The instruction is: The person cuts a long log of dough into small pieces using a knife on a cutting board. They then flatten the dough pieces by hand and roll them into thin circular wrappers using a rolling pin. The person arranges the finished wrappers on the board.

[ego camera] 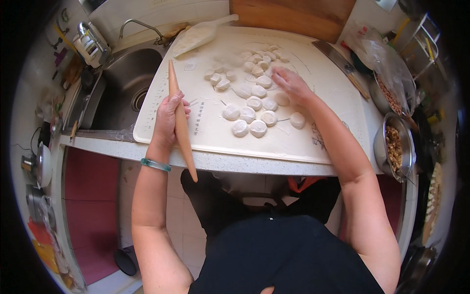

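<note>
My left hand (pixel 171 114) is wrapped around a tapered wooden rolling pin (pixel 180 121), its lower end jutting past the counter's front edge. Over the right-middle of a floured pastry board (pixel 216 145) is my right hand (pixel 289 83), its fingers beside the dough pieces; whether they pinch anything is hidden. Several flattened dough discs (pixel 258 128) lie towards the front of the board, one disc (pixel 297 120) apart at the right. Behind them are small unflattened dough lumps (pixel 257 58). Another small group of dough lumps (pixel 216 79) sits further left, all dusted with flour.
A scoop of flour (pixel 196 38) rests on the board's back left corner. To the left is a steel sink (pixel 126 84). A cleaver (pixel 336 58) lies along the right edge, near a metal bowl of chopped filling (pixel 393 147) and a bowl of peanuts (pixel 388 92).
</note>
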`<action>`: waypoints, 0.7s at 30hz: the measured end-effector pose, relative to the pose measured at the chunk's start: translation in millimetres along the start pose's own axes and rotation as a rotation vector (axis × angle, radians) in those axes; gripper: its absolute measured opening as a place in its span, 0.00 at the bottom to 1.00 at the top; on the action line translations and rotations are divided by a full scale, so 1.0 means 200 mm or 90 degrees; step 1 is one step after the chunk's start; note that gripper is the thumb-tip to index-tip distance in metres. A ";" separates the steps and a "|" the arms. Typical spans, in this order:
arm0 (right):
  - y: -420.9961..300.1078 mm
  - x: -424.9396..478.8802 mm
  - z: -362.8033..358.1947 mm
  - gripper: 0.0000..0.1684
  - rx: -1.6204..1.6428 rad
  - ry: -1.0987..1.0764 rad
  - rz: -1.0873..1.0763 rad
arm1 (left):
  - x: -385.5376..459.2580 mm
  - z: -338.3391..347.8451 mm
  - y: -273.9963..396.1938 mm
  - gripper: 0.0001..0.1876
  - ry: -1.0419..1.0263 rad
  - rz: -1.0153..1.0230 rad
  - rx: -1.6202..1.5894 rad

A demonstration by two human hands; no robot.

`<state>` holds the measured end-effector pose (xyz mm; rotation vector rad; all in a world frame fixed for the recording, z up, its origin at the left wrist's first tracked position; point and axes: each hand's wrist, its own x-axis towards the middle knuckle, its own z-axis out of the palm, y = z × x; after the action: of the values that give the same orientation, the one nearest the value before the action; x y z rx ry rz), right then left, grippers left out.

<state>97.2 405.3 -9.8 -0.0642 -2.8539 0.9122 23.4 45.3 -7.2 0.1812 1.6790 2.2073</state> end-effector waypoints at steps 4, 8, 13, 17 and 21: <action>-0.04 -0.11 0.02 0.29 0.041 0.023 -0.058 | -0.04 0.00 -0.01 0.18 -0.008 0.044 0.011; -0.09 -0.09 -0.02 0.25 0.128 0.043 0.047 | -0.07 0.02 -0.01 0.17 0.000 0.063 0.005; -0.30 0.26 -0.04 0.18 0.054 0.107 -0.086 | -0.06 0.04 0.01 0.11 0.007 0.052 -0.008; -0.57 0.73 0.05 0.15 -0.032 0.094 -0.220 | -0.06 0.02 0.01 0.11 0.013 0.046 -0.032; -0.65 1.16 0.20 0.15 -0.106 0.045 -0.208 | -0.05 0.02 0.01 0.14 0.001 0.031 -0.046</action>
<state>-138.1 295.2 62.4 0.3348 -2.7528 0.5938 32.6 45.5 -2.1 0.2049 1.6091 2.3002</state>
